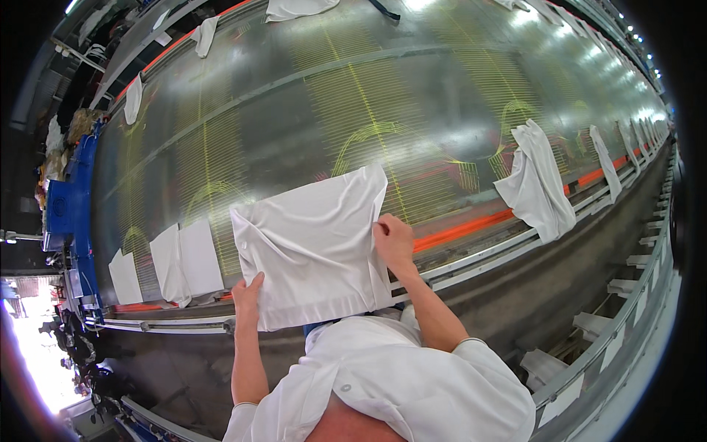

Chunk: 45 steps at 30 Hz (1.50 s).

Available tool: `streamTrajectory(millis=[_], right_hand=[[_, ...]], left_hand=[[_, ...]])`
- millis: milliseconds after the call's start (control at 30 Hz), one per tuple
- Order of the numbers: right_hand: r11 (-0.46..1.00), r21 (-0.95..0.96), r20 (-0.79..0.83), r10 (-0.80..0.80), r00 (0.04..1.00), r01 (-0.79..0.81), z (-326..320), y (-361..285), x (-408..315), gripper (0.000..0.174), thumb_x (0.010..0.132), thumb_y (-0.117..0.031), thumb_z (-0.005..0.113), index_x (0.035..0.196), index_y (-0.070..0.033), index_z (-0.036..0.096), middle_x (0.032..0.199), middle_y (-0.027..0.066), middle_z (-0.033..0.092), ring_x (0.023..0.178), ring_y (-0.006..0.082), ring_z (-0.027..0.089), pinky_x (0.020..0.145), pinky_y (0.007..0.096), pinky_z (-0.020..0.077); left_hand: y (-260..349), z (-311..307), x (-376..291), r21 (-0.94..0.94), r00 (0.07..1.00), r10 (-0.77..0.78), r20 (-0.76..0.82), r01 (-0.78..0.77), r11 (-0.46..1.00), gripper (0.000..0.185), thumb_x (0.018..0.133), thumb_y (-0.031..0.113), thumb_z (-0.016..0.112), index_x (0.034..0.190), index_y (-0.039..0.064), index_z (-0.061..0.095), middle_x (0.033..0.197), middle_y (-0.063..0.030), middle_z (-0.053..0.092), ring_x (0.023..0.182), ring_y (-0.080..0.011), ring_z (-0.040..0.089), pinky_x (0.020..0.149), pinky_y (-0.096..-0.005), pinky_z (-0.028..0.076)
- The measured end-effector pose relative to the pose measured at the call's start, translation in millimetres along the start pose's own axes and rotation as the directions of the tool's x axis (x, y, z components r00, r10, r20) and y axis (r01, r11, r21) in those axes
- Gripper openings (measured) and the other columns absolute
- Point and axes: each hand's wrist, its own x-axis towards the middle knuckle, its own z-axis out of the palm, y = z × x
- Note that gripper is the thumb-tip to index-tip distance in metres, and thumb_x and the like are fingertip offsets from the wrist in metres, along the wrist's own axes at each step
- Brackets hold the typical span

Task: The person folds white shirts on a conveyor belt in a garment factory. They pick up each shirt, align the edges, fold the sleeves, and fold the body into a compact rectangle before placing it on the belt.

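Note:
A white fabric piece (309,248) hangs spread between my two hands, over the near edge of a long metal table (276,116). Soft folds run across the cloth. My left hand (247,295) grips its left edge near the bottom corner, thumb on top. At the right edge, my right hand (395,240) pinches the cloth with curled fingers. Yellow ruled lines and curved outlines (381,130) mark the table top just beyond the cloth. The fingertips behind the fabric are hidden.
A crumpled white cloth (536,182) drapes over the table edge to the right. White pieces (188,262) lie at left. An orange strip (469,229) and metal rail (480,262) border the table. A blue machine (69,212) stands at the left end; a rack (613,337) is behind me.

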Motion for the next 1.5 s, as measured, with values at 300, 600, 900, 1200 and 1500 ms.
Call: streamTrajectory(millis=[300, 600, 900, 1200, 1500], right_hand=[[0.116, 0.89, 0.325, 0.516, 0.792, -0.441, -36.0, -1.0, 15.0, 0.011, 0.094, -0.013, 0.066, 0.091, -0.006, 0.059, 0.083, 0.0041, 0.064, 0.071, 0.0133, 0.06, 0.067, 0.031, 0.0522], [0.325, 0.8, 0.38, 0.376, 0.845, -0.504, -46.3, -21.7, 14.2, 0.014, 0.091, -0.017, 0.074, 0.091, -0.006, 0.064, 0.085, 0.0007, 0.068, 0.072, 0.0084, 0.063, 0.067, 0.0261, 0.0524], [0.227, 0.865, 0.341, 0.385, 0.857, -0.447, -38.5, -22.9, 35.3, 0.012, 0.092, -0.014, 0.071, 0.091, -0.007, 0.06, 0.085, 0.0012, 0.066, 0.072, 0.0079, 0.06, 0.066, 0.0247, 0.0512], [0.206, 0.931, 0.246, 0.251, 0.936, -0.3, -56.6, -38.4, 33.9, 0.01, 0.094, -0.009, 0.069, 0.094, -0.006, 0.059, 0.088, 0.0049, 0.067, 0.076, 0.0096, 0.064, 0.072, 0.0262, 0.0565], [0.218, 0.935, 0.21, 0.298, 0.931, -0.28, -49.0, -23.3, 73.6, 0.015, 0.096, -0.014, 0.067, 0.095, -0.006, 0.054, 0.087, 0.0038, 0.062, 0.077, 0.0096, 0.06, 0.07, 0.027, 0.0535]], left_hand=[[73.4, 12.4, 24.4, -0.582, 0.885, -0.1, 0.455, 0.381, 0.719, 0.048, 0.093, 0.025, 0.071, 0.131, 0.0, 0.056, 0.121, -0.013, 0.067, 0.114, -0.0262, 0.064, 0.101, -0.0434, 0.052], [104.3, 44.2, 36.3, -0.536, 0.83, 0.06, 0.555, 0.301, 0.789, 0.05, 0.089, 0.015, 0.074, 0.132, -0.001, 0.055, 0.13, -0.0158, 0.062, 0.119, -0.0277, 0.062, 0.105, -0.0489, 0.049], [130.8, 64.8, 9.9, -0.393, 0.767, -0.076, 0.637, 0.408, 0.824, 0.049, 0.092, 0.02, 0.071, 0.135, 0.004, 0.053, 0.131, -0.0155, 0.062, 0.122, -0.029, 0.059, 0.106, -0.0478, 0.048], [156.1, 57.7, 1.9, -0.651, 0.862, 0.141, 0.486, 0.251, 0.716, 0.041, 0.095, 0.016, 0.065, 0.134, 0.007, 0.054, 0.126, -0.0135, 0.064, 0.118, -0.0283, 0.062, 0.105, -0.0446, 0.05], [174.9, 70.5, 32.7, -0.642, 0.883, 0.174, 0.436, 0.17, 0.748, 0.042, 0.094, 0.025, 0.071, 0.129, 0.007, 0.055, 0.117, -0.0107, 0.066, 0.112, -0.0246, 0.065, 0.099, -0.0431, 0.054]])
